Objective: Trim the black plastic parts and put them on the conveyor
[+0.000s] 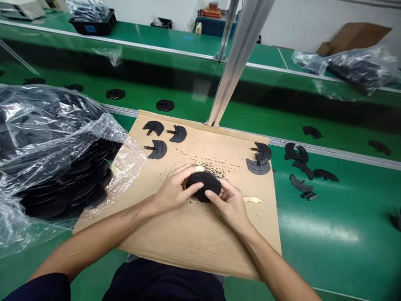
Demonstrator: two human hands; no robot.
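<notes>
A dark, rounded black piece [205, 187] is held between both hands above the cardboard sheet [188, 246]. My left hand [175, 188] grips its left side, with a pale covering on one fingertip. On its right edge, my right hand [230, 202] closes with the thumb on top. Small black crumbs [216, 167] are scattered on the cardboard just beyond the hands. Several curved black parts with stems [179, 133] lie at the cardboard's upper left, and two more [258, 166] overlap near its right edge. A pale yellow strip [254, 200] rests right of my right hand.
A clear plastic bag [56, 125] with a heap of black discs [69, 184] stands at the left. More black parts [300, 184] lie on the green table at right. A metal post [232, 71] rises behind the cardboard, beside a green belt carrying black parts [165, 105].
</notes>
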